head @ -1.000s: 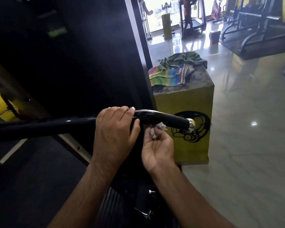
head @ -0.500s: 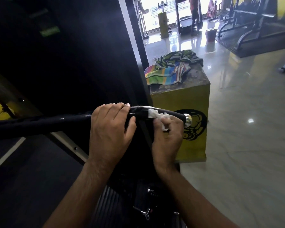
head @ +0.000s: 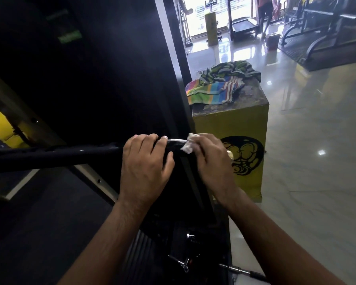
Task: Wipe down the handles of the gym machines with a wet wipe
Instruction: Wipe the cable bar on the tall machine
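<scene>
A black machine handle bar (head: pixel 53 156) runs across the frame from the left to a metal end cap, mostly hidden behind my right hand. My left hand (head: pixel 145 165) grips the bar from above, fingers curled over it. Just to its right, my right hand (head: pixel 211 159) wraps over the handle's end section with a crumpled white wet wipe (head: pixel 188 144) pressed against the grip. Only a small part of the wipe shows at my fingertips.
A yellow box (head: pixel 230 128) with a black emblem stands right behind the handle, a striped towel (head: pixel 216 86) lying on top. The dark machine frame (head: pixel 173 64) rises on the left. Glossy tiled floor (head: pixel 317 182) spreads to the right; other machines and a person stand far back.
My right hand rose from under the handle, laid the wipe on top, then closed over the end section, covering the grip and the end cap. My left hand kept its hold.
</scene>
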`<action>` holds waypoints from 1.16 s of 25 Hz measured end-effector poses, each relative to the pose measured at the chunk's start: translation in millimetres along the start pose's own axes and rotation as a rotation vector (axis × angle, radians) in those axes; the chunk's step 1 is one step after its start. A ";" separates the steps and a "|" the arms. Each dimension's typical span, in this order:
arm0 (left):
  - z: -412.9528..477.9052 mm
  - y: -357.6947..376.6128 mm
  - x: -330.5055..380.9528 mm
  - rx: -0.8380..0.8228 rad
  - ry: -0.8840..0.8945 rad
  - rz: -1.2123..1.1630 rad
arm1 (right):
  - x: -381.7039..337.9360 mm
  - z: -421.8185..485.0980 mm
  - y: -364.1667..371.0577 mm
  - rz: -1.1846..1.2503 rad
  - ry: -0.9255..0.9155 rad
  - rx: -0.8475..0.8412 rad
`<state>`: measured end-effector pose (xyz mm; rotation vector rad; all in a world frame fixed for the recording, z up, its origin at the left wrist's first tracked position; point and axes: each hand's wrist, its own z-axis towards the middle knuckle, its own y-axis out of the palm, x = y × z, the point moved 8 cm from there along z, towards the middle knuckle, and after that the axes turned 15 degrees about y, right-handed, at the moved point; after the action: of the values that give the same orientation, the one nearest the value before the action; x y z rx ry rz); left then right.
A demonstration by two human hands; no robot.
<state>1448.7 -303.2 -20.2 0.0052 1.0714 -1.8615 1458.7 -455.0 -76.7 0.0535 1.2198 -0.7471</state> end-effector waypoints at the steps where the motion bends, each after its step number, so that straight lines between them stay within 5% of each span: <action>1: -2.3 2.1 -1.2 -0.003 0.002 0.000 | -3.4 3.1 9.1 -0.032 -0.075 -0.084; 6: -16.9 10.8 -3.0 -0.042 0.011 -0.015 | 20.7 36.6 36.6 -0.110 0.135 -0.461; 10: -19.5 14.9 -4.7 -0.061 0.024 -0.021 | 3.0 41.1 58.2 -0.107 0.056 -0.679; 12: -23.2 15.9 -3.0 -0.071 0.028 -0.018 | 11.0 44.1 60.6 -0.206 0.107 -0.715; 16: -23.2 14.5 -2.9 -0.072 0.029 -0.016 | -26.9 32.9 62.7 0.032 -0.020 -0.705; 19: -24.2 15.3 -3.6 -0.082 0.016 -0.030 | 11.0 41.7 70.7 -0.319 0.065 -0.753; 21: -27.4 15.0 -0.9 -0.083 0.016 -0.029 | 36.3 40.1 65.0 -0.317 0.199 -0.771; 26: -20.5 13.6 -1.0 -0.084 0.024 -0.038 | 48.7 30.6 40.7 -0.210 0.309 -0.509; 29: -21.1 12.4 2.6 -0.087 0.021 -0.034 | 50.0 4.9 20.4 -0.054 0.357 -0.168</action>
<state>1447.6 -292.9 -42.5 -0.0443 1.1730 -1.8478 1480.9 -466.0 -125.0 0.0159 1.6268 -0.6980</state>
